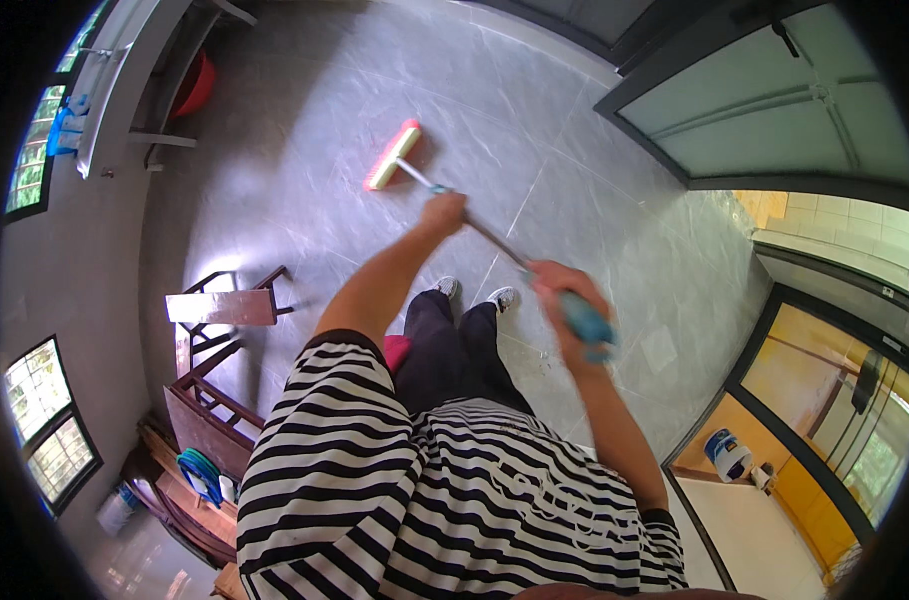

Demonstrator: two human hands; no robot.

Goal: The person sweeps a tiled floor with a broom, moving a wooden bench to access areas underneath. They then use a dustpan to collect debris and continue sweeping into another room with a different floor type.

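Observation:
A broom with a cream head and red bristles (396,155) rests on the grey tiled floor (574,195) ahead of my feet. Around the lower part of its metal handle (499,243), close to a light-blue collar, my left hand (445,211) is closed. My right hand (568,298) grips the handle higher up, beside the blue end grip (588,324), and is blurred. The handle slants from the floor up towards my right side. Below my hands, my patterned shoes (504,298) stand on the tiles.
Wooden stools or benches (220,308) stand on the left. A red basin (193,86) sits beneath the counter at upper left. At the right are a dark-framed glass door (754,97) and a doorway with a white-and-blue bucket (728,454). Small debris (546,360) lies near my right foot.

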